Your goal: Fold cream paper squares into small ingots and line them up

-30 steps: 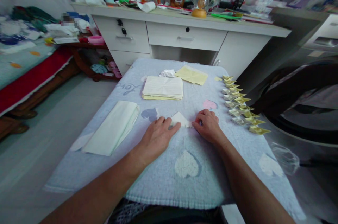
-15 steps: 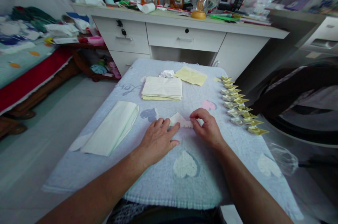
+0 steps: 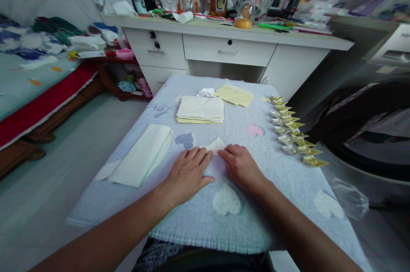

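Left hand (image 3: 188, 169): flat, palm down, fingers spread; fingertips press the left part of the paper. Not gripping.
Right hand (image 3: 238, 165): palm down, fingers slightly curled; fingertips press the right part of the paper. Whether it pinches an edge cannot be told.
Paper (image 3: 216, 144): small pale folded piece lying on the towel (image 3: 198, 216), mid tabletop, largely covered by both hands. Only 1 pointed tip shows, aimed away from the person.
Key relation: paper sits between the 2 sets of fingertips and just beyond them; its long axis appears to run left to right. Both hands touch it, neither clearly nearer.
Sheet stack (image 3: 200, 109): beyond the paper, well apart.
Long folded sheet (image 3: 142, 154): left of the left hand, near, not touching.
Folded pieces (image 3: 293, 131): yellow row along the right edge, apart from the right hand.
Desk (image 3: 230, 43): behind the tabletop, cluttered.
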{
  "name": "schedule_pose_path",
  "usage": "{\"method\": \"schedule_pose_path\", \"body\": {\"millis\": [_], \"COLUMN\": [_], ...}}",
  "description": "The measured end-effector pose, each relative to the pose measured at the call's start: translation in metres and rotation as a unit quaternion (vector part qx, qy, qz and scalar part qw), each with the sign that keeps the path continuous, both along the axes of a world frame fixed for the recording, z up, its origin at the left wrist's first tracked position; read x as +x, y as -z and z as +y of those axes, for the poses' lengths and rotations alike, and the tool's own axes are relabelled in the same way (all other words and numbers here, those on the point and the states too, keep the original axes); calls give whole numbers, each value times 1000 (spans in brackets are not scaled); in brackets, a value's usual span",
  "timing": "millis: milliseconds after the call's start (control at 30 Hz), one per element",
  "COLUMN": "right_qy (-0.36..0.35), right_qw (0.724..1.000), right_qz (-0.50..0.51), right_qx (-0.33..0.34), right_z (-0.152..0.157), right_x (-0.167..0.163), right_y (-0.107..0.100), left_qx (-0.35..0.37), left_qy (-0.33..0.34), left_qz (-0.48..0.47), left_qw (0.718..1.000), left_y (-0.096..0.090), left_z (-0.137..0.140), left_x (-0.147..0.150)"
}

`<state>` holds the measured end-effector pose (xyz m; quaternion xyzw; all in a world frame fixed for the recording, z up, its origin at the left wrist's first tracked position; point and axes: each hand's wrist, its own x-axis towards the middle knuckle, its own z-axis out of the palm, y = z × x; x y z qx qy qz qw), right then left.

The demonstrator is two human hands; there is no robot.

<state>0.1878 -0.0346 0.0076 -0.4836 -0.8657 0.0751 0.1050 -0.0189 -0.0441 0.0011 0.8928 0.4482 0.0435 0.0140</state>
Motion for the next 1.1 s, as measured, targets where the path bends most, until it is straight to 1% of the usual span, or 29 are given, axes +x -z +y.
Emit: {"method": "schedule_pose_path", "body": {"millis": [100,200,333,467,567,700,933,1100], "right_qy": [-1,11,33,45,65,93,155,183], "right_qw": [998,995,991,992,992,992,985,980], "right_qz": [-65,-103,-127,-121,-103,-81,-77,-80], "right_qx": [7,15,10,13,15,18,15,12], "right_z": [-7,-12,-14,-16,-20,-29,-43,-47], "right_x": [-7,-15,-25,-29,-24,-9,19,26], "right_y": [-5,-7,-5,-4,-4,-1,2,2], "left_qx": [-4,-6,-6,0,2,9,22,23], "left_qy": [-5,-6,-8,-12,-12,-13,-38,-54], "left_qz": [2,-4,-17,-30,-35,-31,-24,-29], "left_qw": [1000,1000,1000,999,999,999,999,998], "left_y": [2,3,3,5,7,8,13,16], "left_z": [-1,-1,0,-1,-1,-3,-8,-9], "left_x": [-10,-15,-15,-14,-16,-17,-16,-15]}}
